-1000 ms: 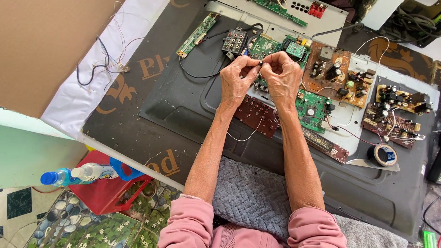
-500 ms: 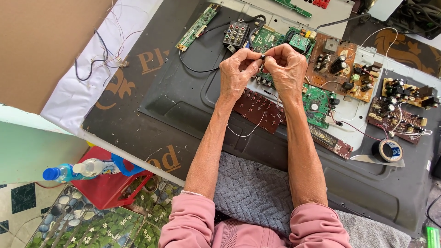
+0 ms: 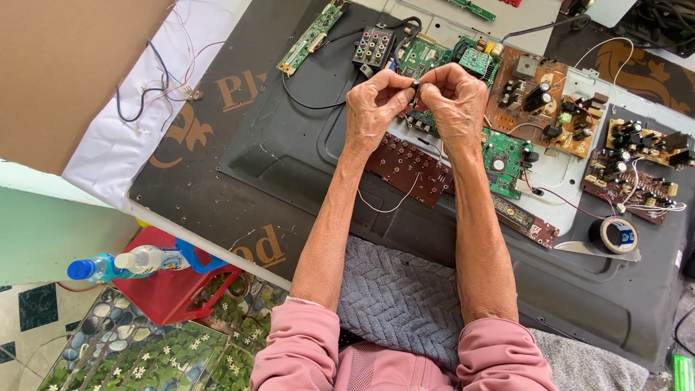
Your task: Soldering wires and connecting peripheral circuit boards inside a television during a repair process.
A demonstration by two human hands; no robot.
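Both hands — left hand [image 3: 374, 105], right hand [image 3: 457, 101] — pinch a wire [image 3: 415, 85].

Flat brown cardboard sheet [image 3: 61, 69], top left corner, leaning over the white cloth at the table edge; plain face, no print visible.

Clear plastic spray bottle with blue cap and blue trigger [image 3: 127, 262], lower left, lying on its side on the red plastic stool [image 3: 170, 293] beside the table; pale label band around its body, too small to make out.

Black mat with gold ornamental lettering and scrollwork [image 3: 217, 137] covers the table under the dark panel; printed marks show left and at the near edge.

Green package edge [image 3: 683, 373], bottom right corner, mostly cut off.

No lit screens visible.
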